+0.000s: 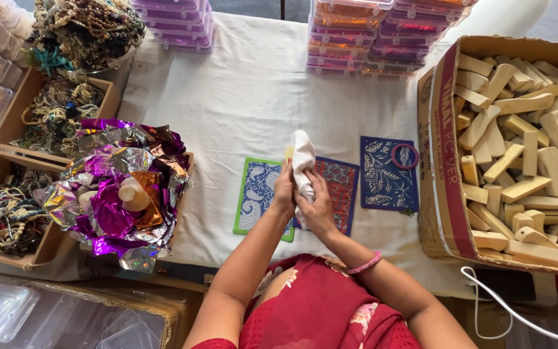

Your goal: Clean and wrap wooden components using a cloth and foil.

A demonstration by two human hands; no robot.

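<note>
Centre of frame: left hand [284, 190] and right hand [318, 205] each keep a closed grip on a white cloth [303, 161], raised above the printed mats [258, 194] on the counter [247, 97], apparently wrapping a yellow item

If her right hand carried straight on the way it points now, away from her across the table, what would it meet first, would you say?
The right hand holds a white cloth and points up the table. Beyond the cloth lies bare white tablecloth, then probably the stacked coloured plastic boxes at the far edge, though depth is hard to judge.

cardboard box [444, 161] of wooden blocks [524, 148], foil sheets [117, 187]
</note>
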